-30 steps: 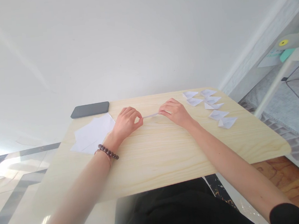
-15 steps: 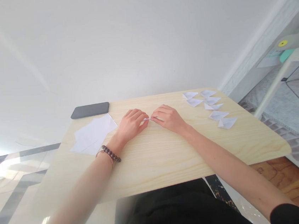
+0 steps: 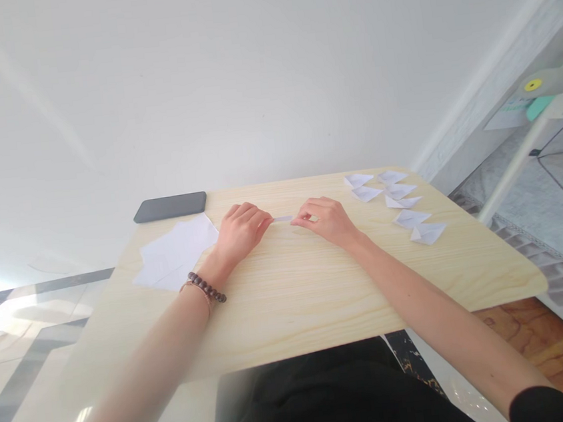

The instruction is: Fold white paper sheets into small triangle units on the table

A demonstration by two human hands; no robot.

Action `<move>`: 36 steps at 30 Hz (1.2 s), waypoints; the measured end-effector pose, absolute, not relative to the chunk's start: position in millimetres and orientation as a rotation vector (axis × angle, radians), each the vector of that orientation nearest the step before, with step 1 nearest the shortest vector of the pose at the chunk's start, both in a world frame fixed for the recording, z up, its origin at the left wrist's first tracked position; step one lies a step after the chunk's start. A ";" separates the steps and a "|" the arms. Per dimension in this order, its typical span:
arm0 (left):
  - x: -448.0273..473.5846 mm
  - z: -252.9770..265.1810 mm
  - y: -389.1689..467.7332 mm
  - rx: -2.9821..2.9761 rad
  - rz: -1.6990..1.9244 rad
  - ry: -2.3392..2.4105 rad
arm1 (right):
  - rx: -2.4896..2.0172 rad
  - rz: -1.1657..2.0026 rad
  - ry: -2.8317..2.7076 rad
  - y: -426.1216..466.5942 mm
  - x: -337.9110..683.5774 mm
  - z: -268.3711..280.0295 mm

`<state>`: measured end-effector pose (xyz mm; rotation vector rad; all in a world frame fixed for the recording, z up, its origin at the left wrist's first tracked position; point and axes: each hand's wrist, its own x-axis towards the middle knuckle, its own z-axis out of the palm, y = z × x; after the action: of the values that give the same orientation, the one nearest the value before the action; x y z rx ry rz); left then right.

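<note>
A narrow strip of folded white paper (image 3: pixel 283 219) spans the gap between my two hands above the middle of the table. My left hand (image 3: pixel 244 230), with a dark bead bracelet at the wrist, pinches its left end. Thumb and fingertips of my right hand (image 3: pixel 325 220) are closed at the strip's right end. Most of the paper's shape is hidden behind the fingers. Several folded paper boats (image 3: pixel 404 219) lie in two columns to the right of my right hand. Loose white paper sheets (image 3: pixel 175 252) overlap on the table left of my left hand.
A dark phone (image 3: pixel 170 207) lies at the table's back left corner. The light wooden table (image 3: pixel 292 310) stands against a white wall (image 3: pixel 257 79). To the right is a white metal frame (image 3: pixel 518 162) beyond the table's edge.
My hands have moved apart, the left one slightly left and the right one slightly right. More of the folded paper shows between them.
</note>
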<state>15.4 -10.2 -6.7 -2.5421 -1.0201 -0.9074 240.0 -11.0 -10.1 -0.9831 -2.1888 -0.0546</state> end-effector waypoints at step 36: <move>2.8 -3.6 -9.8 -2.595 -0.976 -1.152 | -1.204 0.162 -2.156 -14.7 243.3 -8.3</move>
<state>2.8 -9.8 -3.6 -2.5947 -1.1523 -0.9763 243.3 -14.7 -8.3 -1.2041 -2.1560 0.1617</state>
